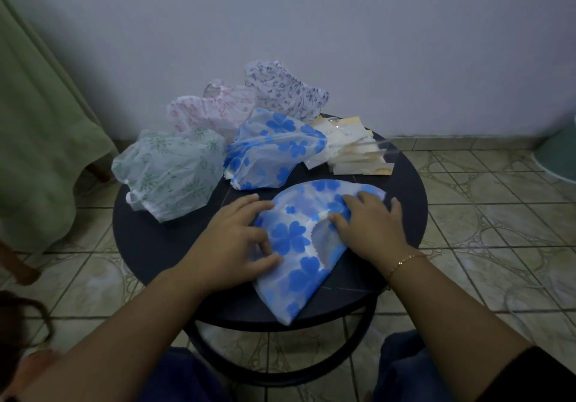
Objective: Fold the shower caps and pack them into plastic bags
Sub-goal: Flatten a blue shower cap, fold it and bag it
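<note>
Nearest the camera lies a blue clover shower cap (299,245), flattened into a wedge on the near part of the round dark desk (149,245), its point hanging just past the near edge. The left hand (232,239) presses on the cap's left side with the thumb and fingers curled against the film; this grip looks like a light pinch on the cap's edge, though I cannot tell how firmly it is closed. The right hand (367,224) lies flat and spread on the cap's right fold, holding it down, not grasping.

By my reading the fold is partway done: the cap is halved or quartered but not yet small enough for a bag.

Beyond it, four more caps wait unfolded and puffy: a second blue cap (274,149), a green-printed cap (171,168) on the left, a pink-printed cap (212,111), and a purple-printed cap (286,90) farthest. A stack of plastic bags (352,146) sits far right, seemingly all still empty, so packing seems not begun.
</note>
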